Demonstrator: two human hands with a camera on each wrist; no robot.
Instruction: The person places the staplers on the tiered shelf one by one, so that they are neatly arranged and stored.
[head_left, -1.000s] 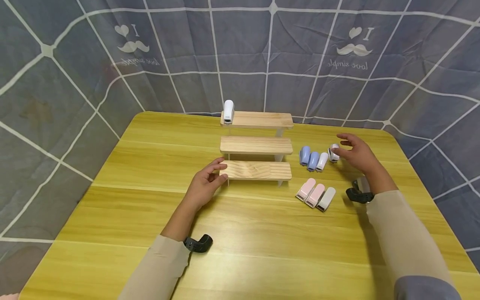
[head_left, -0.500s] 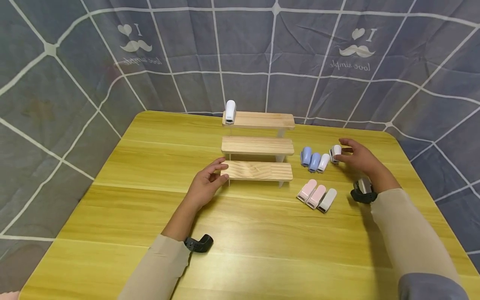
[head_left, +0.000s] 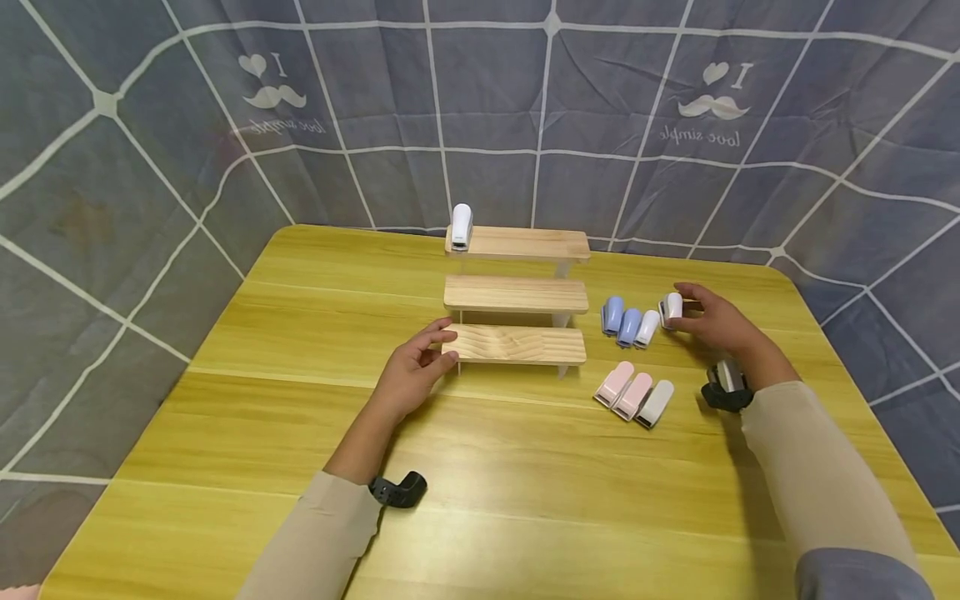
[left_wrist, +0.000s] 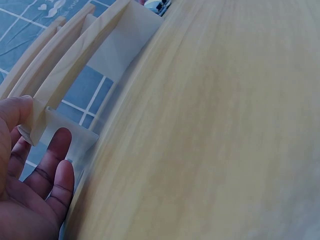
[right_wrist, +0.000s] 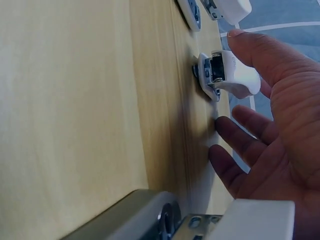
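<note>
My left hand [head_left: 414, 372] pinches the left end of the lowest shelf of a three-tier wooden stand [head_left: 517, 343]. In the left wrist view the thumb lies over the board [left_wrist: 75, 65], and two fingers reach out beside its clear support [left_wrist: 75, 135]. My right hand [head_left: 716, 317] is around a white mini stapler [head_left: 671, 310] standing on the table. The thumb [right_wrist: 260, 52] is straight along one side in the right wrist view, with a finger partly hidden behind the stapler and the lower fingers spread. Another white stapler [head_left: 461, 227] stands on the top shelf's left end.
Left of my right hand lie two blue staplers [head_left: 612, 316] and a white one [head_left: 647, 329]. Nearer me are two pink staplers [head_left: 615, 384] and a grey one [head_left: 656, 404]. A grey checked curtain [head_left: 495, 92] hangs behind the wooden table [head_left: 480, 517].
My right hand has come down and closer around the white stapler, its fingers lower than before. The left hand stays at the shelf end. The view has shifted slightly.
</note>
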